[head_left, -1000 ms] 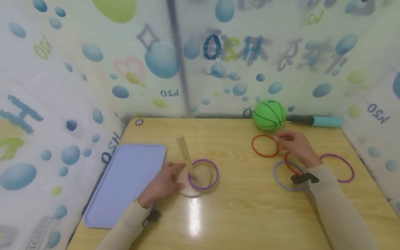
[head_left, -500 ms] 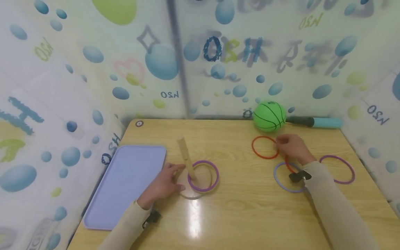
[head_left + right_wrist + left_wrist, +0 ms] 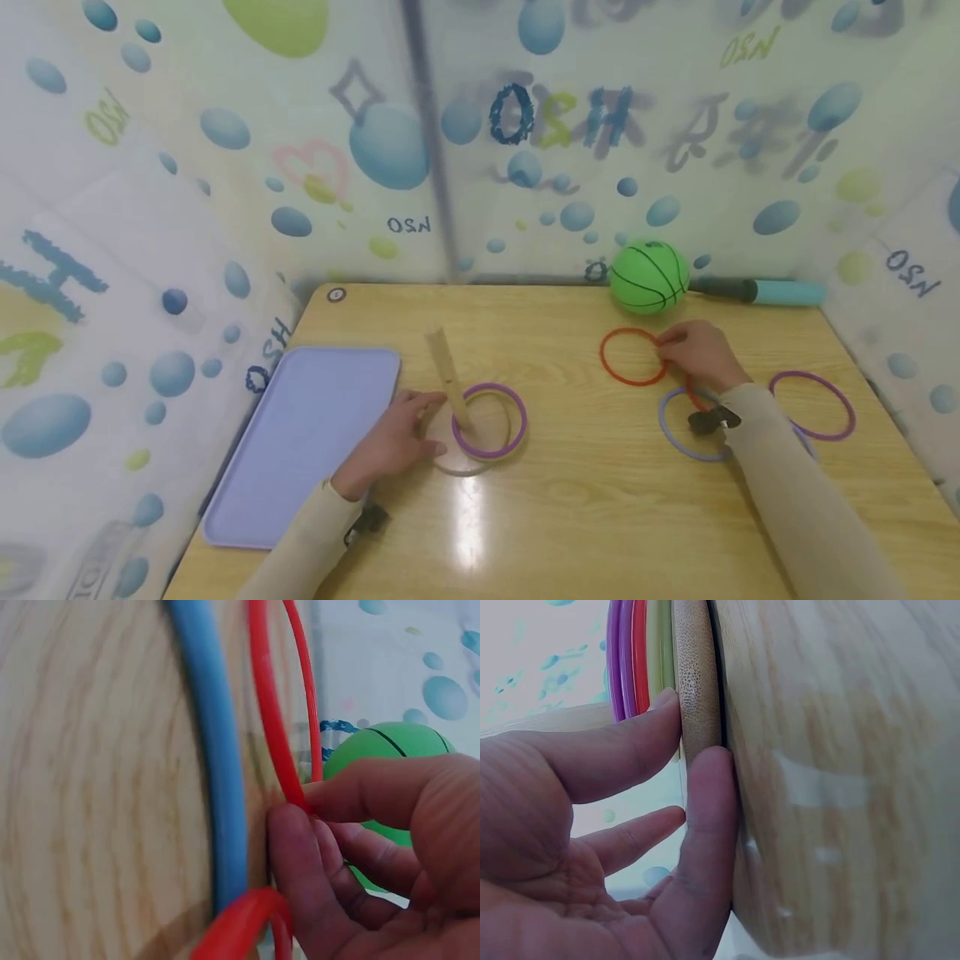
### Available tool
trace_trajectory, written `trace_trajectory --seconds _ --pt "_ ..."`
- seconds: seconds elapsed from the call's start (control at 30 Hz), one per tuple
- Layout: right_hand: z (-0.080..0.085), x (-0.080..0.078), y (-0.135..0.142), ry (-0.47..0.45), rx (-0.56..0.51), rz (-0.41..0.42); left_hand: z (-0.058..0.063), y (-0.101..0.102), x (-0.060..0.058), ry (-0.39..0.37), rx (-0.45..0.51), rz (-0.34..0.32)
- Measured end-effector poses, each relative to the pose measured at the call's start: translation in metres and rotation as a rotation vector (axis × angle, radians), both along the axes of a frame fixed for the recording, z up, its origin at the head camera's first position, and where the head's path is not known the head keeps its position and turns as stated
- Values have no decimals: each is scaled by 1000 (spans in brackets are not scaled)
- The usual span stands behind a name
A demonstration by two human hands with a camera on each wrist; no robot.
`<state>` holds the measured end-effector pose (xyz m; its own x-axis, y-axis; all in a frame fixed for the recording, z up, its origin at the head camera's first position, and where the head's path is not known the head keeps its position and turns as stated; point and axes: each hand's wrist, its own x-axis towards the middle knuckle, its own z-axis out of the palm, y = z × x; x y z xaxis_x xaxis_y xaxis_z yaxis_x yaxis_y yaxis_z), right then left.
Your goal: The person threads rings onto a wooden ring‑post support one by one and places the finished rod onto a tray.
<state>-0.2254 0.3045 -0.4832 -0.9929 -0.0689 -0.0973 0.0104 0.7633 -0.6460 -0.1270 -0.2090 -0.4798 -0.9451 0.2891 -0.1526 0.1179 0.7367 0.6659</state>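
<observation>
At nine o'clock on the bench [image 3: 592, 508] lies a lavender tray [image 3: 307, 425], low-rimmed, with a small round sticker [image 3: 336, 294] beyond it towards eleven. Just to the tray's three o'clock, the left hand [image 3: 397, 437] rests with thumb and fingers spread, fingertips touching the edge of a round wooden base [image 3: 697, 682]. A wooden post [image 3: 447, 371] rises from that base, and rings are stacked around its foot: a purple ring [image 3: 491, 453] on top, with a red band [image 3: 640, 656] and green bands [image 3: 658, 645] beneath it in the left wrist view.

Further over, at one o'clock, the right hand [image 3: 701, 354] pinches a red ring [image 3: 268, 697] between thumb and finger. A green ball [image 3: 648, 277] sits near that ring, at its twelve. The right hand and sleeve [image 3: 787, 492] partly cover a blue ring [image 3: 221, 750] and a second red ring [image 3: 240, 930]; another blue arc shows past the sleeve, of which ring I cannot tell. At two o'clock lies a light-blue and black tube [image 3: 787, 292]; at three, a loose purple ring [image 3: 828, 437].
</observation>
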Motion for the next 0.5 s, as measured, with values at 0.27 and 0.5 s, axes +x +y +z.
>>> trace_trajectory --seconds 0.27,0.5 --pt "4 8 -1 -141 -294 -11 3 1 0 2 -1 -1" --pt "13 16 -9 -204 -399 -2 3 1 0 1 4 -9"
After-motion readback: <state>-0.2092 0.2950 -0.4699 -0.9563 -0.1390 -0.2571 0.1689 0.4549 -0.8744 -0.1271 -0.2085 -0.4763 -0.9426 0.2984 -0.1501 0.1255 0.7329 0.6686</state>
